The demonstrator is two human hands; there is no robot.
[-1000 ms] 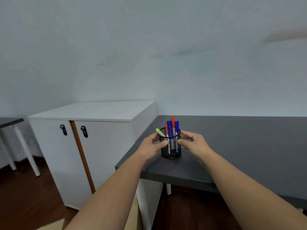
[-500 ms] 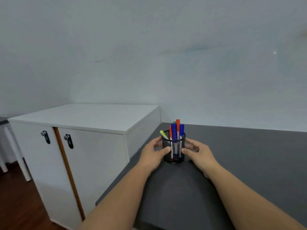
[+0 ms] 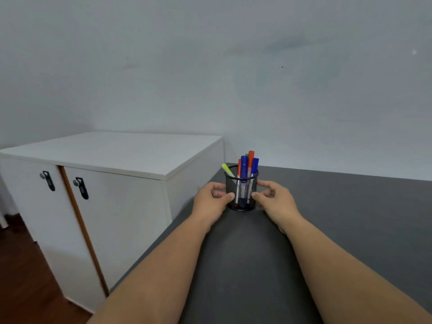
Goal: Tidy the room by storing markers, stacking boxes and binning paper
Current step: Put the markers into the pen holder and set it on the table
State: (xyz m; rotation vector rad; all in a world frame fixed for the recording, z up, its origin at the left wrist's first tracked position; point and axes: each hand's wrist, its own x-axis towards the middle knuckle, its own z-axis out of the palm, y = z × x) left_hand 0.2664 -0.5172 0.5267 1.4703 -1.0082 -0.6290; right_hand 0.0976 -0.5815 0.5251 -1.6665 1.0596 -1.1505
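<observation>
A black mesh pen cup (image 3: pixel 242 192) stands upright on the dark grey desk (image 3: pixel 339 218), near its back left corner. It holds several markers (image 3: pixel 246 163): blue, orange, red, green and one yellow-green leaning left. My left hand (image 3: pixel 210 202) holds the cup's left side, thumb on the mesh. My right hand (image 3: pixel 277 202) holds its right side, thumb low and index finger near the rim. The cup's base rests on the desk.
A white two-door cabinet (image 3: pixel 117 183) with black lock handles stands directly left of the desk, its top slightly higher than the desk's. A pale wall (image 3: pixel 257 78) runs close behind the cup. Dark wood floor (image 3: pixel 25 284) shows at the lower left.
The cup has travelled with both hands from the desk's front left edge back toward the wall. My view has moved forward over the desk.
</observation>
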